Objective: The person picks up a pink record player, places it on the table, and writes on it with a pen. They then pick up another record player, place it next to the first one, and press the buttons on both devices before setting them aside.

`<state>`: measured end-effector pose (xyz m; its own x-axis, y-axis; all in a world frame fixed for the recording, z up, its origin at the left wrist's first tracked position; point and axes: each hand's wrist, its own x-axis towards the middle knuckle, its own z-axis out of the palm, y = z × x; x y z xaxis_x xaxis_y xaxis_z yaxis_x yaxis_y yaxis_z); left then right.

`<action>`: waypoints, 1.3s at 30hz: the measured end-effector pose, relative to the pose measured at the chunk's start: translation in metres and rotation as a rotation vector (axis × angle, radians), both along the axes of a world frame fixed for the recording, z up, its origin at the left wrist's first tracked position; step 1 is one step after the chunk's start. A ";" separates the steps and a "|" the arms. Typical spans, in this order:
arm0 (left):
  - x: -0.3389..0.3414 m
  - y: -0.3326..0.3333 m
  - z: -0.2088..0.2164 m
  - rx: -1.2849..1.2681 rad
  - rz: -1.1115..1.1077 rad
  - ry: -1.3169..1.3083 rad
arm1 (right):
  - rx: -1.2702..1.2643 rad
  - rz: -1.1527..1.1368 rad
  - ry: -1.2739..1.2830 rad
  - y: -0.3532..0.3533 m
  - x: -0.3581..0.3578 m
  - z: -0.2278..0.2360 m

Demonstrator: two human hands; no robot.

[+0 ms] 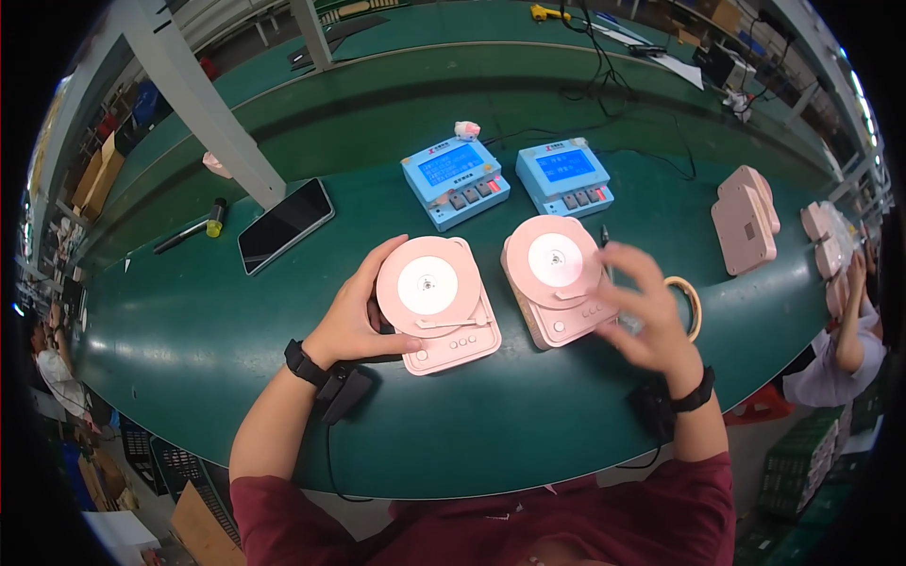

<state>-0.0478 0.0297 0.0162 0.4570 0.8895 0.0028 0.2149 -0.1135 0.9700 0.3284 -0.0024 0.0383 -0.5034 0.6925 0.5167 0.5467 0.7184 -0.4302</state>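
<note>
Two pink, turntable-shaped devices with white centre labels lie on the green table in front of me. My left hand [351, 313] grips the left pink mini record player [436, 304] by its left side, thumb on the lower left corner near a round knob. Beside the right pink mini record player [555, 283], my right hand [656, 316] is somewhat blurred with fingers spread around its right edge. Whether those fingers touch it I cannot make out. Just beyond the devices stand two light-blue testers, one on the left [456, 184] and one on the right [565, 177], both with lit screens.
A smartphone [286, 226] and a dark pen-like tool [189, 231] lie at left, near a metal post [203, 99]. To the right are a tape roll [692, 307] and more pink devices [744, 226]. Cables run behind the testers. A co-worker's arm [854, 311] shows far right.
</note>
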 end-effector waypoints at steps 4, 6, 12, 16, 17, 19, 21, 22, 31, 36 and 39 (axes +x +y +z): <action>-0.001 0.000 -0.002 0.038 -0.029 -0.035 | -0.120 0.171 -0.104 -0.011 -0.021 0.006; 0.000 0.001 -0.007 0.057 -0.026 -0.051 | -0.116 0.165 -0.116 -0.011 -0.020 0.002; 0.000 0.001 -0.009 0.050 -0.059 -0.081 | -0.146 0.051 -0.168 -0.016 -0.021 0.004; -0.001 0.000 -0.010 0.046 -0.053 -0.102 | -0.160 0.021 -0.165 -0.017 -0.026 0.004; -0.001 0.000 -0.010 0.047 -0.053 -0.103 | -0.159 0.021 -0.166 -0.017 -0.026 0.003; -0.001 -0.001 -0.008 0.023 -0.047 -0.108 | -0.160 0.018 -0.164 -0.017 -0.026 0.003; 0.000 0.000 -0.008 0.012 -0.048 -0.111 | -0.159 0.014 -0.163 -0.017 -0.026 0.001; 0.001 0.000 -0.008 0.012 -0.046 -0.120 | -0.162 0.011 -0.150 -0.016 -0.025 0.000; -0.001 0.000 -0.007 0.016 -0.046 -0.086 | -0.167 -0.001 -0.110 -0.017 -0.026 -0.002; -0.001 0.001 -0.011 0.061 -0.051 -0.090 | -0.177 0.012 -0.114 -0.017 -0.026 -0.002; 0.000 0.000 -0.009 0.057 -0.051 -0.092 | -0.181 0.015 -0.120 -0.017 -0.025 -0.002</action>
<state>-0.0479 0.0300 0.0075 0.4969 0.8624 0.0970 0.1181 -0.1779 0.9769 0.3036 -0.0190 0.0368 -0.5648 0.7606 0.3201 0.5918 0.6437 -0.4852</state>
